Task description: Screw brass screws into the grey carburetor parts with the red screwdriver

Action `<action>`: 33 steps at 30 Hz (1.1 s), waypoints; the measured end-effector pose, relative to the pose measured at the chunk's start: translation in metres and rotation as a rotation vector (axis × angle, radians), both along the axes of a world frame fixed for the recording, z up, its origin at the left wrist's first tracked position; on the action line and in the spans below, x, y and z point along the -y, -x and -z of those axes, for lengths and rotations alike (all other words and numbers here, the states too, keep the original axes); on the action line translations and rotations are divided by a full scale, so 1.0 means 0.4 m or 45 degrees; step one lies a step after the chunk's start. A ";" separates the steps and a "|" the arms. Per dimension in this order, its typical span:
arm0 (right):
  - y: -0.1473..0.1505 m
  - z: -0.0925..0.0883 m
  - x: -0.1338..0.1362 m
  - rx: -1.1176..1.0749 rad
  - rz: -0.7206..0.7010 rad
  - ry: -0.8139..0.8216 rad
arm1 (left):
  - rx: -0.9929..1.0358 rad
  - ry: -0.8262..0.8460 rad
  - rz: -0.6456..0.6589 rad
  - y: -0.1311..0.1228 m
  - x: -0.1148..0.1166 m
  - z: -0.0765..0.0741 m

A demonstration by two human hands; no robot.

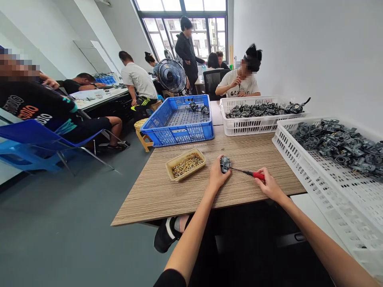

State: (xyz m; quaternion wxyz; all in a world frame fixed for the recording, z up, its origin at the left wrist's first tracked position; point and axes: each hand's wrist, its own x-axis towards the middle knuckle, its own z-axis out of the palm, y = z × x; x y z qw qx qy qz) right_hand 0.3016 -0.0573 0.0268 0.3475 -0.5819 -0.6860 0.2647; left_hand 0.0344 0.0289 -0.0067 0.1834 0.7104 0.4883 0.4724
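My right hand [266, 184] is closed round the red handle of a screwdriver [258, 175], shaft pointing left along the tabletop [155, 199]. My left hand [218, 175] is curled partway, fingers and thumb pinching a grey metal part [225, 164] just above the wood or on it; can't tell which. Screwdriver tip is at the part's right side, by my thumb; can't confirm it's seated. I'd call this one mid-work, not done: both hands are on it and it isn't set down anywhere.

Left of it, just beside: a cream tray [186, 174] with plenty of small brass-coloured bits [188, 164], too small to identify.

To my right, a big white basket [321, 181] carries a large heap of similar parts [335, 145]. Further out, a blue basket [185, 135] has only a few, and a second white basket [254, 128] a fair load. Which are finished, I can't tell; going by the heaps, plenty could be left.

Beyond, a co-worker [235, 85] sits with a thin tool in one hand.
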 end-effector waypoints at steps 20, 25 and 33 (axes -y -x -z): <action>-0.006 0.004 -0.006 0.026 0.015 0.006 | 0.000 0.008 -0.003 0.000 0.000 -0.003; -0.001 -0.007 -0.004 0.018 0.009 -0.006 | -0.007 0.002 -0.001 0.000 0.002 -0.005; -0.001 0.001 -0.001 -0.004 0.013 0.000 | -0.003 -0.010 0.003 -0.002 0.001 -0.004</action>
